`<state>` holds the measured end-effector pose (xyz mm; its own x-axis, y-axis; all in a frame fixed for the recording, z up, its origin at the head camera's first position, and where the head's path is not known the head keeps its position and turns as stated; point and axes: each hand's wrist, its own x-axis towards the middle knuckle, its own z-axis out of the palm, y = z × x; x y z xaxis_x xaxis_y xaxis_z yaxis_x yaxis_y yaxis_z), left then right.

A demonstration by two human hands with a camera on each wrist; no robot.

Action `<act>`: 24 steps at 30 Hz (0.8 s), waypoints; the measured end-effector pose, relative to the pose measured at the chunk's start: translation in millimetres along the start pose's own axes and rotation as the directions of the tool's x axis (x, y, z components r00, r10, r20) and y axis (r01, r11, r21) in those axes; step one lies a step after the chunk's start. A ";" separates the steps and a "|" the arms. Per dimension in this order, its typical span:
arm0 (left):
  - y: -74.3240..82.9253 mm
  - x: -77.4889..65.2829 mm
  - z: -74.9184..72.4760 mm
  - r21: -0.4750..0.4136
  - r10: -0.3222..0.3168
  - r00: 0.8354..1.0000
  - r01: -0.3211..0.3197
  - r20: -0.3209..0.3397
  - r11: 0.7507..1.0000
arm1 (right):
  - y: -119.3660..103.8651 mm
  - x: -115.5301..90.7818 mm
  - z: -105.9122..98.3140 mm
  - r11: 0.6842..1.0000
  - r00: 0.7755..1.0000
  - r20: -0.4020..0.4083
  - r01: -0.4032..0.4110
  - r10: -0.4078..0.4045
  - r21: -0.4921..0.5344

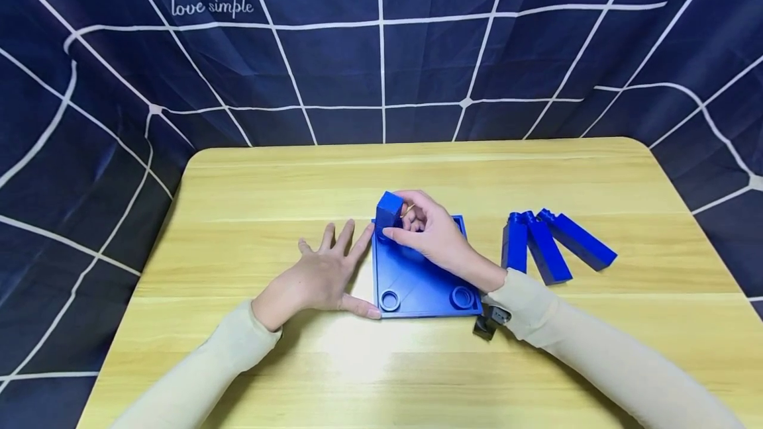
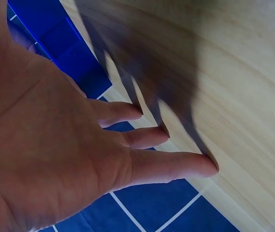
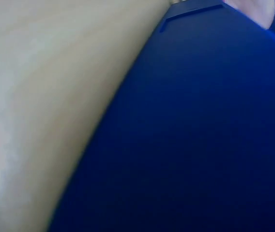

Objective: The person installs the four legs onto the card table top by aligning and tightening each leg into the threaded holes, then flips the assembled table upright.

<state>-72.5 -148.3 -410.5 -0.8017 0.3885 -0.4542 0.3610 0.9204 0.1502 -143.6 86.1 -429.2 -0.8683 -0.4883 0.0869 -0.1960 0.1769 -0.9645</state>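
Note:
A blue square panel [image 1: 417, 283] with raised rims and round corner sockets lies on the table. My right hand [image 1: 438, 234] pinches a blue square leg [image 1: 389, 209] between thumb and fingers, standing it upright over the panel's far left corner. The leg's lower end is partly hidden by my thumb. With fingers spread, my left hand [image 1: 324, 277] rests on the table at the panel's left side, thumb and index finger touching its edge. In the left wrist view, the panel's side [image 2: 65, 43] shows beside the palm. A dark blue surface [image 3: 186, 125] fills much of the right wrist view.
Three more blue legs [image 1: 545, 250] with knobbed ends lie fanned out on the wooden table [image 1: 268, 184], right of the panel. A small black device [image 1: 485, 328] sits beneath my right wrist. Dark blue curtain [image 1: 334, 71] with white lines surrounds the table's back and sides.

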 end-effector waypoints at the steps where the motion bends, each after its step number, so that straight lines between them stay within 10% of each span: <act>1: 0.0 0.0 0.3 0.002 -0.002 1.000 0.002 -0.001 1.000 | 0.6 0.2 0.6 1.000 1.000 0.008 0.003 -0.003 0.001; 24: 0.9 0.0 2.4 0.008 0.005 1.000 -0.004 -0.015 1.000 | -0.7 -6.7 10.9 0.990 0.989 -0.145 -0.040 0.021 -0.136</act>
<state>-71.0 -147.6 -412.5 -0.8071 0.3933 -0.4403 0.3683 0.9183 0.1452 -132.7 79.9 -431.8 -0.9290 -0.3558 0.1023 -0.2210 0.3113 -0.9243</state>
